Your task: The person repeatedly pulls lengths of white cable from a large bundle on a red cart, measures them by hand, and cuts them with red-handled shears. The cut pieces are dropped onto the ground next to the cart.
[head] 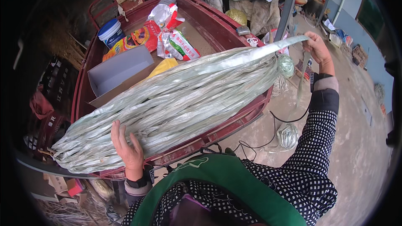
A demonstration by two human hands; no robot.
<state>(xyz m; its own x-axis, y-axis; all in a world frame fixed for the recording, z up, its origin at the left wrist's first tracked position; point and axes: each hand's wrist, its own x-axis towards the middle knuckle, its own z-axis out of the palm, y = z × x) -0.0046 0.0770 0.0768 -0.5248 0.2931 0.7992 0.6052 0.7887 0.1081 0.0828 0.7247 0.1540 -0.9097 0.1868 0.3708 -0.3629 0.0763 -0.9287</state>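
Observation:
Long pale green and whitish plastic strips [176,100] lie side by side in a thick bundle, stretched across the side of a red metal cart bed. At the far right, my right hand [318,51] pinches a wide strip [270,48] beyond the bundle's end, and a loose tail [302,81] hangs below it. My left hand [128,150] is over the near left part of the bundle with its fingers apart; whether it touches the strips I cannot tell. At the left, the strips gather around a thin stick [46,152].
In the cart bed [204,9] are an open cardboard box [122,69], a white and blue bucket [111,33] and printed bags [179,45]. On the concrete floor lie a ball of strip [287,136], more balls [285,65] and a black cable [274,128]. A grey post [287,6] rises beside the cart.

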